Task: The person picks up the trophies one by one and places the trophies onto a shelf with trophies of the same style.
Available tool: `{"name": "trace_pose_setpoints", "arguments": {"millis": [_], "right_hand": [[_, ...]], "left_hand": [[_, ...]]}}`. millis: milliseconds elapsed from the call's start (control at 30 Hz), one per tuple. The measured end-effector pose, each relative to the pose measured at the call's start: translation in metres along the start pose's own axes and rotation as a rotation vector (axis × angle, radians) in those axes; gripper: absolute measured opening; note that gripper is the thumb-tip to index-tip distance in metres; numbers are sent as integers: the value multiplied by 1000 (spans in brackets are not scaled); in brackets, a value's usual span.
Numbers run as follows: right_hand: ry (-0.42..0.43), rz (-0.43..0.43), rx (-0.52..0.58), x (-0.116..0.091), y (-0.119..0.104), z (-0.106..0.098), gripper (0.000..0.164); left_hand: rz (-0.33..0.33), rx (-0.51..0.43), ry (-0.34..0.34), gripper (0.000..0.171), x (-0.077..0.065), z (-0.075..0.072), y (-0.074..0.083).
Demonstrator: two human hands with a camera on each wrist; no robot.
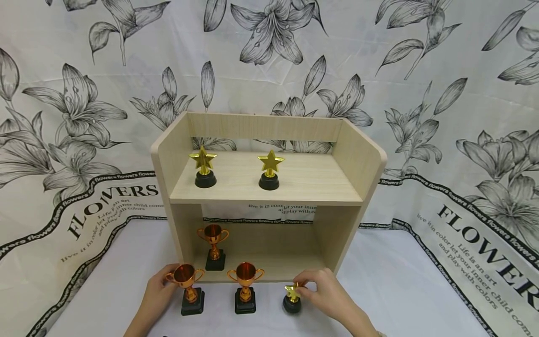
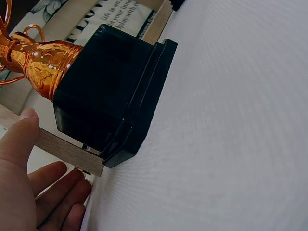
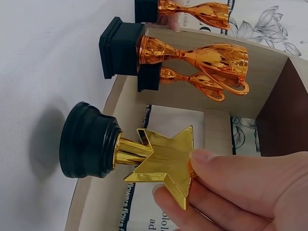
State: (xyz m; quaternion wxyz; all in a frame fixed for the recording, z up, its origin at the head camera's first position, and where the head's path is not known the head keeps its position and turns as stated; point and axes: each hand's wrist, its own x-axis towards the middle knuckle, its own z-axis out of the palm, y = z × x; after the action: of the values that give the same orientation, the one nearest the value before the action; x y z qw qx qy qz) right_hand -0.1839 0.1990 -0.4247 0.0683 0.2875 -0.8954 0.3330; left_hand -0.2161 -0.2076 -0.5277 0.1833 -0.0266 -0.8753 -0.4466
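My right hand (image 1: pixel 322 292) pinches a gold star trophy (image 3: pixel 166 161) by the star between thumb and fingers. Its round black base (image 3: pixel 89 139) is close over the white cloth, where a shadow shows. On the left, my left hand (image 1: pixel 160 288) is beside a copper-coloured trophy cup (image 1: pixel 185 276), fingertips near its handle. The left wrist view has that thumb (image 2: pixel 21 137) and the loosely bent fingers apart from the cup's square black base (image 2: pixel 103 86). Between the hands stands a second trophy cup (image 1: pixel 245 276), upright on the cloth.
Behind the hands is a two-level wooden shelf (image 1: pixel 269 202). Its upper level bears two gold star trophies, one left (image 1: pixel 205 168) and one near the middle (image 1: pixel 269 171). A third trophy cup (image 1: pixel 214 245) stands at the lower level's left. Flower-printed fabric (image 1: pixel 269 84) hangs behind.
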Motion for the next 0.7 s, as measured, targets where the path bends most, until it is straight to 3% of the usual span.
{"name": "trace_pose_setpoints", "arguments": {"millis": [700], "right_hand": [[104,-106,16,0,1,-2,16]], "left_hand": [[-7,0,-8,28,0,0,-1]]}}
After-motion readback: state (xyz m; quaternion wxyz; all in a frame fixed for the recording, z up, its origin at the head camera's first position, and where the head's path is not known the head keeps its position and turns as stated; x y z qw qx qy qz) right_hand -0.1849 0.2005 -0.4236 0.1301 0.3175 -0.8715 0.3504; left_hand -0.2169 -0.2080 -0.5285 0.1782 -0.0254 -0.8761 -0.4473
